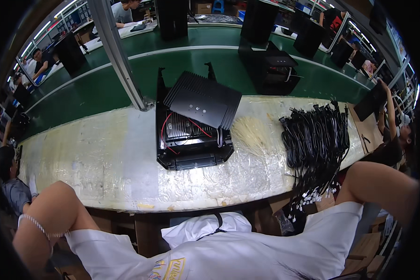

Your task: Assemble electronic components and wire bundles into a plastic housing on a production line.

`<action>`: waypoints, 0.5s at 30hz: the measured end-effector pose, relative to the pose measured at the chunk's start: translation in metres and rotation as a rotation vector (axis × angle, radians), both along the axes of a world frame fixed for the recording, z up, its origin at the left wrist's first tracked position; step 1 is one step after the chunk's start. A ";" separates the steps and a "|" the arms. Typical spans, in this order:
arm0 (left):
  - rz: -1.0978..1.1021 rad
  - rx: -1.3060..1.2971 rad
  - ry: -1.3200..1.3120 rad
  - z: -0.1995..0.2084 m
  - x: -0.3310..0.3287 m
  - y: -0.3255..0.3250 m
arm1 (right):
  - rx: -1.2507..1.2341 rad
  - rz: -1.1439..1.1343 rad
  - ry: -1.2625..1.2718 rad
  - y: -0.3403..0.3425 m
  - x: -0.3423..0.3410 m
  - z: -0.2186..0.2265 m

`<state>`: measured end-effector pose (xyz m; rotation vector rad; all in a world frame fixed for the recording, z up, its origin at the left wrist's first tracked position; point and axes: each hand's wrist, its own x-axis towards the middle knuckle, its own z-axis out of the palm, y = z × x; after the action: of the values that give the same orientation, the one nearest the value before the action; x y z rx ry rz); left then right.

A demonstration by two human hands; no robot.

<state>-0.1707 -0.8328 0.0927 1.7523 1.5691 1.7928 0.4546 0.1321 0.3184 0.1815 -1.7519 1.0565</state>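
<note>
Neither of my hands shows. My left arm is bent at the left edge with a pale coiled cord across it, and my right arm bends out past the right rim. In front of me, an opened black device housing sits on the bench with red wires and a ribbed metal part inside. Its black ribbed cover rests askew over the far part. Just right of the housing lies a loose bunch of thin pale cable ties. Farther right is a heap of black cables with white connectors hanging over the near edge.
The bench has a wrinkled clear film covering. Behind it runs a green conveyor belt carrying another black housing. A metal post rises at the bench's far edge. Other people work at left, right and across the belt.
</note>
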 end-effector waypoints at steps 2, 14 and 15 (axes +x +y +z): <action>0.031 0.088 -0.053 -0.025 0.061 0.003 | 0.072 -0.001 -0.062 -0.042 -0.040 0.031; -0.032 0.180 -0.047 -0.110 0.030 0.025 | 0.064 -0.255 -0.108 -0.027 -0.026 0.016; -0.031 0.206 -0.061 -0.131 0.028 0.025 | 0.083 -0.271 -0.123 -0.037 -0.035 0.023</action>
<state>-0.1427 -0.8081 -0.0382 1.7776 1.3695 2.0351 0.4199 0.0953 0.3410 -0.0701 -1.8709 0.8128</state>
